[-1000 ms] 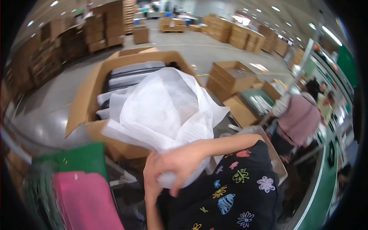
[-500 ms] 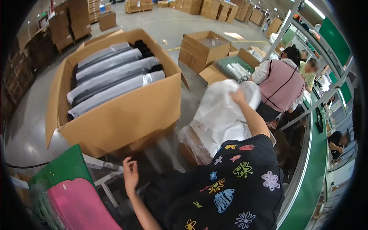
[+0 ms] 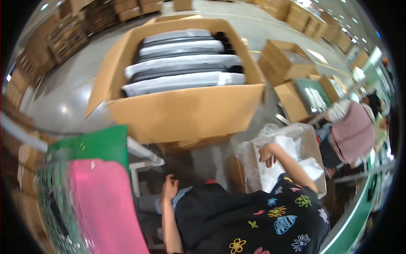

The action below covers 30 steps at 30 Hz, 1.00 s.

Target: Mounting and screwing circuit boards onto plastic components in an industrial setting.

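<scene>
My right hand (image 3: 268, 155) hangs over an open cardboard box (image 3: 311, 142) at the right, its fingers loosely bent and pointing down with nothing visible in them. Below and around it, crumpled white sheets (image 3: 282, 149) lie inside the box, along with a clear plastic liner (image 3: 250, 160) that spills over the left rim. My left hand (image 3: 170, 187) is held low near my lap, fingers half curled and apart, holding nothing. A large carton (image 3: 179, 112) stands ahead, filled with several black items in white wrapping (image 3: 186, 81).
At the left are a green board (image 3: 99, 144), a pink padded surface (image 3: 103, 203) and a green plastic crate (image 3: 57, 207). More cartons (image 3: 283, 63) stand on the floor at the far right. A person in a pink vest (image 3: 353, 131) sits close by a green workbench (image 3: 359, 224).
The view has swung left. The white sheet that bulged up under my right hand now lies lower in the box, and that hand is off it. My left hand stays empty.
</scene>
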Available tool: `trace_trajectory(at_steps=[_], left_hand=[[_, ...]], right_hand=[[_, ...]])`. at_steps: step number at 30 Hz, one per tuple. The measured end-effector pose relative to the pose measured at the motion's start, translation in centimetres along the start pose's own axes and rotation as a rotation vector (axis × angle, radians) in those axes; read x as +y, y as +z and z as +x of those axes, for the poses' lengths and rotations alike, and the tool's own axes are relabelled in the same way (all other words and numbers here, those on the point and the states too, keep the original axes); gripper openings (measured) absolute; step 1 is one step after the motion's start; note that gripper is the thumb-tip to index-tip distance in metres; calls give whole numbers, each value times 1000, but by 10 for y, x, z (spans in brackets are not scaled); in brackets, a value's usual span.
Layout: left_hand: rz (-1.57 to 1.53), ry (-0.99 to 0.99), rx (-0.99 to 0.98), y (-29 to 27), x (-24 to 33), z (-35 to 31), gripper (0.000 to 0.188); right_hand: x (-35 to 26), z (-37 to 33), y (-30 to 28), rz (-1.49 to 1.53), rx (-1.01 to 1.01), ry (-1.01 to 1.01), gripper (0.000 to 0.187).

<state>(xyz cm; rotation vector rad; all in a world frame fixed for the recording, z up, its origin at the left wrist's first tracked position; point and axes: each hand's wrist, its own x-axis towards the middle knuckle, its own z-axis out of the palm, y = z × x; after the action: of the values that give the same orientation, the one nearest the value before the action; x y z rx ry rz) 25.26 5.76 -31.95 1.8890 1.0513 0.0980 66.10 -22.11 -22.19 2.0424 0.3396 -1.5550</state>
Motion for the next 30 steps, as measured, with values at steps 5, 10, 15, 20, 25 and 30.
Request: trace_trajectory(at_steps=[5, 10, 15, 20, 25, 30], left_hand=[[-220, 154, 218, -13, 44, -17, 30], [-186, 176, 382, -26, 64, -70, 34], [-254, 212, 438, -21, 79, -106, 30], [-268, 144, 497, -6, 63, -124, 31], [-281, 174, 497, -9, 68, -122, 31], [-297, 169, 414, -22, 81, -126, 30]], right_hand=[[-112, -296, -107, 92, 267, -1084, 24], [-240, -263, -219, -212, 1351, -1237, 36], [-261, -131, -369, -323, 1216, -790, 64], [-283, -160, -338, -258, 1219, -903, 63], [-255, -165, -353, -233, 1324, -881, 73], [-275, -209, -283, -55, 1569, -864, 75]])
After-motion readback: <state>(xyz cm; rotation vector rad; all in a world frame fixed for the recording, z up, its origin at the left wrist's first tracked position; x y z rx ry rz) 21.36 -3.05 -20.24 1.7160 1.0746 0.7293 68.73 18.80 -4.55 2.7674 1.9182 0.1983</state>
